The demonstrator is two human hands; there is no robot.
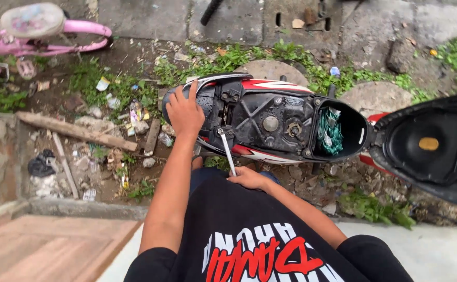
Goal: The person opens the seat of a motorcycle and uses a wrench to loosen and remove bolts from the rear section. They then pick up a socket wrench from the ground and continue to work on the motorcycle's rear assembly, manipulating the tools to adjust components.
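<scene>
littered dirt ground [98, 156] under scooter [270, 120]

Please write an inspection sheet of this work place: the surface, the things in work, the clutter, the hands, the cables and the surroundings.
Surface: bare dirt ground with weeds and stones; pale concrete edge near the person.
Job's things: scooter with its seat lifted open, inner frame exposed; a green bundle lies in the storage compartment. A thin metal tool stands on a fitting at the rear.
Clutter: wrappers and scraps, a wooden plank, a dark rag.
Hands: left hand rests flat on the scooter's tail; right hand holds the tool's lower end.
Cables: nothing seen.
Surroundings: pink bicycle at upper left; paved slabs beyond.
</scene>
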